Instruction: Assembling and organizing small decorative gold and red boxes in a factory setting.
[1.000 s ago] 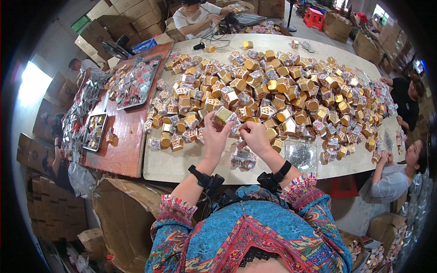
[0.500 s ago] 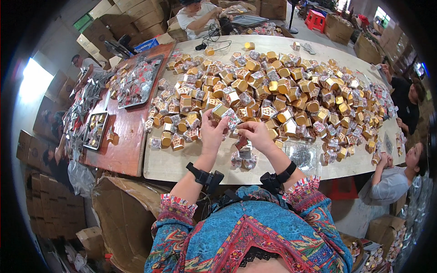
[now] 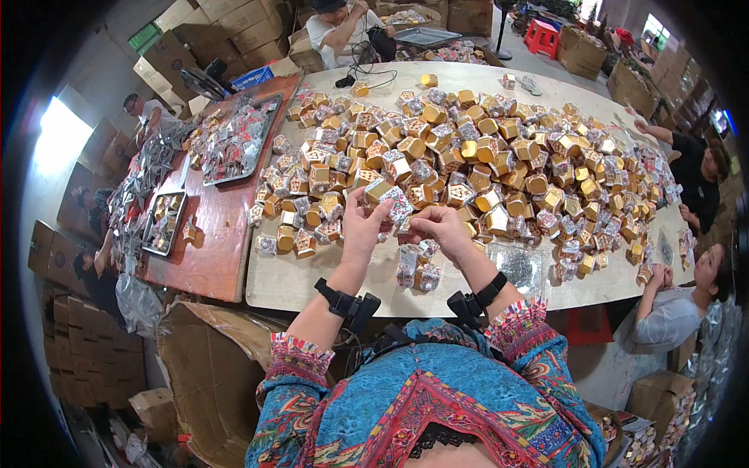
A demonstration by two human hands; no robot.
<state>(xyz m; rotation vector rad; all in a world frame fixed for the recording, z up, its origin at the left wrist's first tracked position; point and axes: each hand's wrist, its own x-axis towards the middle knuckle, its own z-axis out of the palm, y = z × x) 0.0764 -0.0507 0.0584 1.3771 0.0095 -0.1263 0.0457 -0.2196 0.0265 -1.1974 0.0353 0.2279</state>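
Observation:
A small gold box-like ornament with a speckled red, white and green face is gripped in the fingers of my left hand, just in front of the heap. My right hand is closed in a pinch at the ornament's lower right corner. Whatever lies between those right fingertips is too small to make out. Under both hands, a few similar ornaments rest on the pale tabletop. Beyond them spreads a large heap of gold ornaments with patterned faces.
At the left stands a reddish wooden table with a large metal tray and a smaller tray. A clear plastic sheet lies right of my hands. An open carton stands at lower left. Co-workers sit around the tables.
A dark red strip that hung below my right hand no longer shows. The ornament's patterned face is turned more into view. At the right, a co-worker's arm now reaches toward the heap.

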